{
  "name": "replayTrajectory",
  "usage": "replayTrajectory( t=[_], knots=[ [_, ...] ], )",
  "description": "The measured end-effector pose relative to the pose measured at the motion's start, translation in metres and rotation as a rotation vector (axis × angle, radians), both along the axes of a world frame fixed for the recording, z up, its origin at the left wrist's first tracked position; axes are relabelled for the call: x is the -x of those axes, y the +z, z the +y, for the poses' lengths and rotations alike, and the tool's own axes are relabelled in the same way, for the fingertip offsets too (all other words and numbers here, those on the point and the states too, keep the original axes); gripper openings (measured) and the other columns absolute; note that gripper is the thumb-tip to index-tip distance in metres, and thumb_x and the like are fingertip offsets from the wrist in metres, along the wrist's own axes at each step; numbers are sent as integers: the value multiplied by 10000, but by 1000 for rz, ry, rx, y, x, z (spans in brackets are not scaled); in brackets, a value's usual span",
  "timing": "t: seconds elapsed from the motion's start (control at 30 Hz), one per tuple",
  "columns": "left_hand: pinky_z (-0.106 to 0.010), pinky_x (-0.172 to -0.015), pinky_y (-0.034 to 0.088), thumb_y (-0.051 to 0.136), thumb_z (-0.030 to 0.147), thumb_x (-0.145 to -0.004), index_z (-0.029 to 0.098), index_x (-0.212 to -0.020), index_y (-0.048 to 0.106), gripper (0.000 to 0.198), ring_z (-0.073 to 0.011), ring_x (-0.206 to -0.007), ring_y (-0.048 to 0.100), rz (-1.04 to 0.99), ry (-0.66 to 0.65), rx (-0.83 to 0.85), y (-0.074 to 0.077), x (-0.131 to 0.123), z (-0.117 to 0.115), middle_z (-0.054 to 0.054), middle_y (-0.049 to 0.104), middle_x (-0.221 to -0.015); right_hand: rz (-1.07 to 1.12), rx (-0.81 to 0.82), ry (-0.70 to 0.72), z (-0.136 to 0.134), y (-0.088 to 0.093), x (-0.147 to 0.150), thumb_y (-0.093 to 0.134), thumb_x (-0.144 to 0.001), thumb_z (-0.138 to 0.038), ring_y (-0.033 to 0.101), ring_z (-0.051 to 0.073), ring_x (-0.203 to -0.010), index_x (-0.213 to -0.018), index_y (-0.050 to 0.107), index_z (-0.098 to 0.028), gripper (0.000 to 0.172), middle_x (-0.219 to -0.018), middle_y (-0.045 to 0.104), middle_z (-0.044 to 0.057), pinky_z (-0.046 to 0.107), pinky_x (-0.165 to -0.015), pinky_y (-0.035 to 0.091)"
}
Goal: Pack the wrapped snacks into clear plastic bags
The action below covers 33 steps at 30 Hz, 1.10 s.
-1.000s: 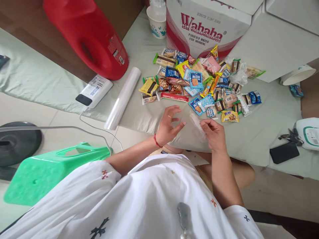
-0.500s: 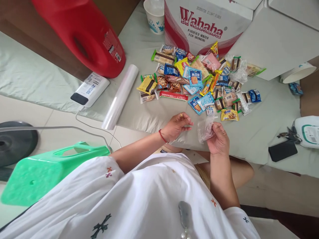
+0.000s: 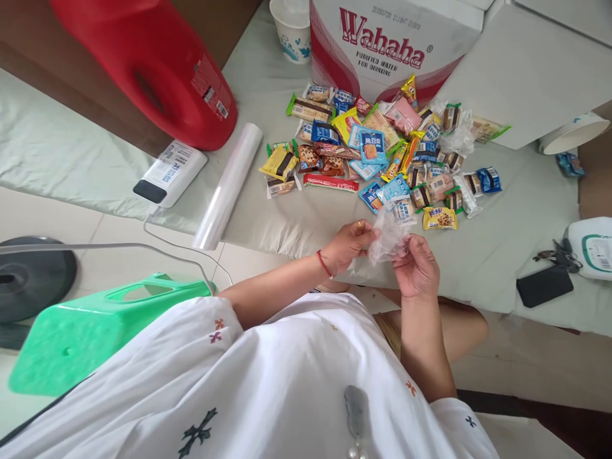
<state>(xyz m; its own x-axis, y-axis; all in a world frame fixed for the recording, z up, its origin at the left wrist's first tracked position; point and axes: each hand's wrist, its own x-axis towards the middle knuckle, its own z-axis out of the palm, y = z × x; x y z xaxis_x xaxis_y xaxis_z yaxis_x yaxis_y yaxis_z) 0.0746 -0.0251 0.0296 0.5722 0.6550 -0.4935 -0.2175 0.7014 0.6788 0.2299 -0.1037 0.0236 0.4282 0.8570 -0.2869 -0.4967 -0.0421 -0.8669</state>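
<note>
A crumpled clear plastic bag (image 3: 386, 237) stretches between my two hands in front of my body. My left hand (image 3: 351, 245), with a ring and a red bracelet, pinches its left side. The fingers of my right hand (image 3: 417, 264) are closed on the other side. Just beyond the bag lies a loose heap of wrapped snacks (image 3: 373, 146) in many colours. A yellow cookie packet (image 3: 440, 218) is the snack nearest my right hand, and a red bar (image 3: 331, 182) lies further off on the left.
Behind the snacks stands a Wahaha water carton (image 3: 387, 51) with a paper cup (image 3: 292, 38) beside it. A red jug (image 3: 162, 70), a white device (image 3: 171, 173) and a plastic film roll (image 3: 228, 185) are at left. A black wallet-like item (image 3: 544, 285) lies right; a green stool (image 3: 90, 341) stands lower left.
My left hand has moved right and taken hold of the plastic bag, which only my right hand held before. The bag is now spread between both hands.
</note>
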Motion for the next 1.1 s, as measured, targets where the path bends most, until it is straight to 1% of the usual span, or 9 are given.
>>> replayTrajectory(
  t=[0.17, 0.33, 0.4, 0.53, 0.7, 0.8, 0.9, 1.0, 1.1],
  knots=[
    [-246, -723, 544, 872, 404, -732, 175, -803, 559, 394, -103, -778, 601, 20, 83, 8, -4, 12, 7, 20, 610, -816, -116, 77, -137, -6, 6, -21, 948, -674, -390, 498, 45, -560, -831, 742, -212, 314, -746, 667, -38, 178, -486, 395],
    [-265, -715, 582, 719, 270, -894, 204, -837, 468, 266, -94, -693, 637, 28, 295, 106, 0, 16, 16, 49, 589, -755, -113, 88, -190, -13, 6, -28, 957, -647, -377, 475, 40, -546, -802, 734, -209, 319, -687, 628, -53, 162, -476, 379],
    [-213, -628, 542, 652, 228, -940, 211, -849, 447, 225, -68, -590, 588, 33, 356, 172, 3, 17, 22, 66, 558, -712, -122, 112, -174, -16, 4, -28, 959, -633, -379, 474, 47, -547, -798, 730, -213, 327, -694, 632, -47, 166, -460, 366],
    [-130, -437, 293, 586, 180, -975, 209, -843, 431, 205, -14, -411, 348, 9, 374, 241, 10, 23, 36, 89, 486, -649, -116, 207, -125, -21, 1, -28, 972, -590, -384, 449, 55, -548, -785, 733, -213, 353, -661, 606, -39, 158, -435, 326],
    [-144, -431, 263, 582, 189, -977, 213, -830, 424, 217, -24, -404, 331, -15, 373, 148, 4, 37, 44, 93, 461, -609, -177, 193, -88, -27, -2, -38, 954, -608, -398, 419, 62, -554, -778, 693, -210, 363, -653, 551, -49, 169, -446, 306],
    [-162, -451, 319, 628, 249, -961, 220, -836, 432, 234, -36, -418, 366, 53, 427, -16, -5, 45, 39, 89, 506, -622, -371, 184, -156, -29, -1, -39, 905, -688, -435, 423, 76, -564, -816, 687, -206, 341, -665, 547, -51, 194, -479, 331],
    [-178, -479, 365, 698, 363, -928, 219, -838, 452, 298, -42, -445, 403, 47, 400, -155, -9, 48, 30, 82, 541, -647, -741, 130, -151, -23, 2, -29, 798, -828, -447, 495, 105, -638, -876, 707, -206, 262, -760, 608, -21, 238, -583, 421],
    [-189, -492, 373, 764, 470, -869, 220, -831, 460, 395, -42, -460, 404, 17, 353, -232, -6, 45, 19, 79, 546, -660, -1118, 54, 53, -3, 3, -12, 735, -888, -427, 523, 115, -660, -996, 750, -226, 229, -979, 680, 27, 282, -668, 477],
    [-202, -502, 366, 786, 501, -837, 220, -828, 485, 412, -51, -477, 412, -8, 316, -270, -2, 46, 13, 69, 549, -674, -1331, 41, 239, 22, -2, -1, 669, -924, -394, 564, 143, -678, -1048, 767, -241, 220, -1084, 702, 61, 312, -702, 499]
  ],
)
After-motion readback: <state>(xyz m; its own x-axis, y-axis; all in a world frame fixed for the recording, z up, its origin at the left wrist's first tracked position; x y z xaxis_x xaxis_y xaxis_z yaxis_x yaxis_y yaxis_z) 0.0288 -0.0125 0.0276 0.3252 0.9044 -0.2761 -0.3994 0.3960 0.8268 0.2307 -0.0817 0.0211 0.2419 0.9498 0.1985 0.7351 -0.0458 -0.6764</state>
